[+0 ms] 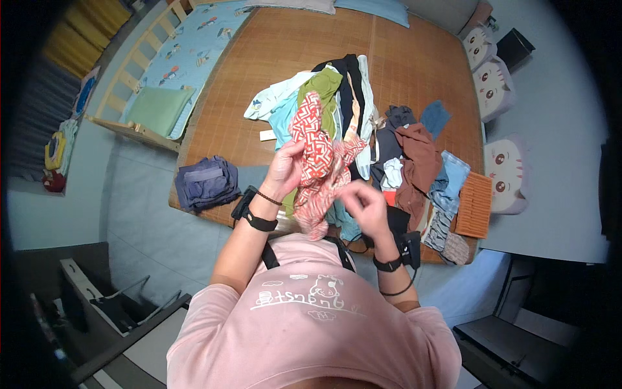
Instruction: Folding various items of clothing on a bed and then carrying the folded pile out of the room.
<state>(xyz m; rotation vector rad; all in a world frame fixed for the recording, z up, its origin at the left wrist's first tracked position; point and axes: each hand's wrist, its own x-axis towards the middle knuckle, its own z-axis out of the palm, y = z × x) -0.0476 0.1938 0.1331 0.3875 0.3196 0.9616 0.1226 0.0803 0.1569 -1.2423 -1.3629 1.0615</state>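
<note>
A red-and-white patterned garment [316,160] hangs in front of me, bunched and partly blurred. My left hand [286,167] grips it at its left side, thumb up. My right hand [364,206] is at the garment's lower right, fingers curled and blurred; whether it pinches the cloth cannot be told. Behind the garment, a pile of clothes lies on the bed mat, with an olive-green garment [320,83], a light blue one [284,116] and a white one [272,97]. To the right is a second heap with a brown garment [420,150] and dark pieces.
A folded dark blue stack [206,184] sits at the mat's near left corner. Denim pieces [452,175] and an orange-brown woven mat [474,204] lie near the right edge. A wooden-railed cot [133,129] adjoins the left side. Cat-face cushions [505,175] line the right wall.
</note>
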